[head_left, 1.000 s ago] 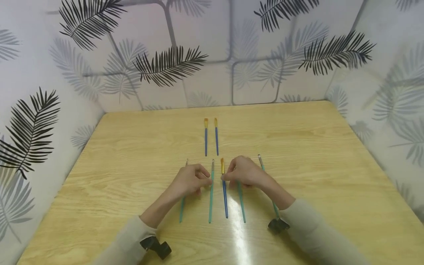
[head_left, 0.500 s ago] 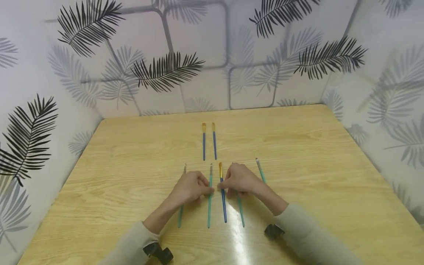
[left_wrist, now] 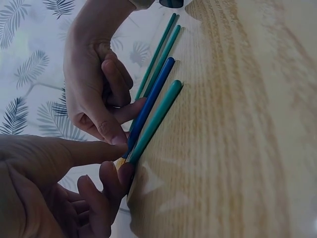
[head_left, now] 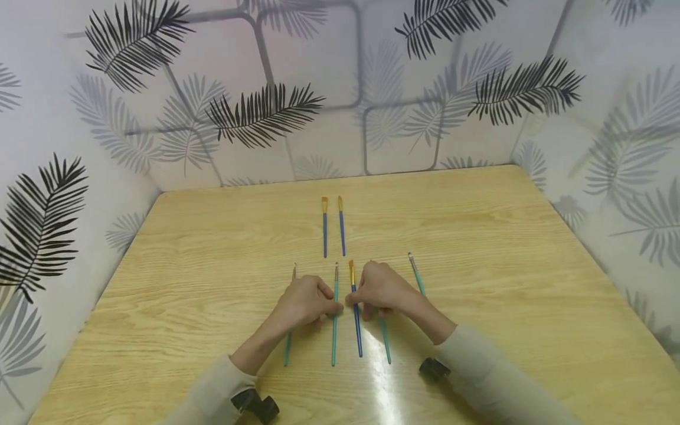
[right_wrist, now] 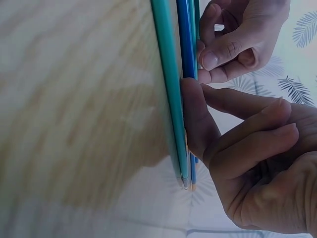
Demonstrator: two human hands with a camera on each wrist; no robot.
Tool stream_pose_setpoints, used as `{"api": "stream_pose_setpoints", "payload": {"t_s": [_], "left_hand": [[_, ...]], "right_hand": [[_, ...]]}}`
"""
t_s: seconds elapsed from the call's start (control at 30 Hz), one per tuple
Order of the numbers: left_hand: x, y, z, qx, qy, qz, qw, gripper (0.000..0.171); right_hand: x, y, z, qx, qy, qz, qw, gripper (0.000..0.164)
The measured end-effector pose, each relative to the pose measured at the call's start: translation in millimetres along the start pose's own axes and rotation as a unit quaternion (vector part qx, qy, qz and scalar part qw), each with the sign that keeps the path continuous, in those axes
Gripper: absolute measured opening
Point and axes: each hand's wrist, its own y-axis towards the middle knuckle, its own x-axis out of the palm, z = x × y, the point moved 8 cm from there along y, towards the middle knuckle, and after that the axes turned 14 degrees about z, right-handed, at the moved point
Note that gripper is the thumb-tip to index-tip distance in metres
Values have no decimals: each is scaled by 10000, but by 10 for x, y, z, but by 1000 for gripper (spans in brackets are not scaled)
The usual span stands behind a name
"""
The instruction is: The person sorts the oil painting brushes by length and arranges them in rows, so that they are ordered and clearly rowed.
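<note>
My left hand (head_left: 305,300) pinches a teal-handled paintbrush (head_left: 334,330) between thumb and fingers, just below its metal ferrule. Beside it, my right hand (head_left: 385,289) pinches a blue-handled paintbrush (head_left: 358,333) with a gold ferrule. Both brushes lie almost parallel on the table, bristles pointing away from me, a narrow gap between them. In the left wrist view the blue handle (left_wrist: 151,99) runs alongside the teal handle (left_wrist: 157,119). From the right wrist, the right fingertips (right_wrist: 190,89) meet the blue handle (right_wrist: 186,44). The right hand covers the upper part of another teal brush (head_left: 385,339).
Under the left hand lies a teal brush (head_left: 287,351); another (head_left: 417,274) passes beneath the right forearm. Two blue brushes (head_left: 325,236) lie side by side farther back. The wooden table (head_left: 212,224) meets a wall covering with leaf patterns (head_left: 319,141).
Both hands have shifted slightly toward me along the two middle brushes. The brushes keep their arrangement, while the head view has tilted and moved a little.
</note>
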Motion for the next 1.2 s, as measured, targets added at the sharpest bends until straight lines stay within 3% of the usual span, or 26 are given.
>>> {"api": "stream_pose_setpoints", "payload": {"t_s": [0.23,0.4,0.6,0.87,1.1,1.2], "left_hand": [[19,-6,9,-256,359,95,9990,38],[17,-16,18,-218,556,102,9982,42],[40,-5,65,-9,732,132,9972,35],[47,-33,100,278,955,291,9946,49],[28,-18,168,508,1075,455,9919,24],[31,-22,199,590,995,417,9924,39]], "right_hand": [[3,-1,0,60,-84,30,9999,37],[28,-3,-7,30,-127,-16,9999,36],[20,9,-35,-35,-134,3,9999,34],[60,11,-54,-34,-199,-52,9998,34],[57,26,-40,5,-416,-14,9991,35],[56,29,-37,23,-422,-32,9991,35]]}}
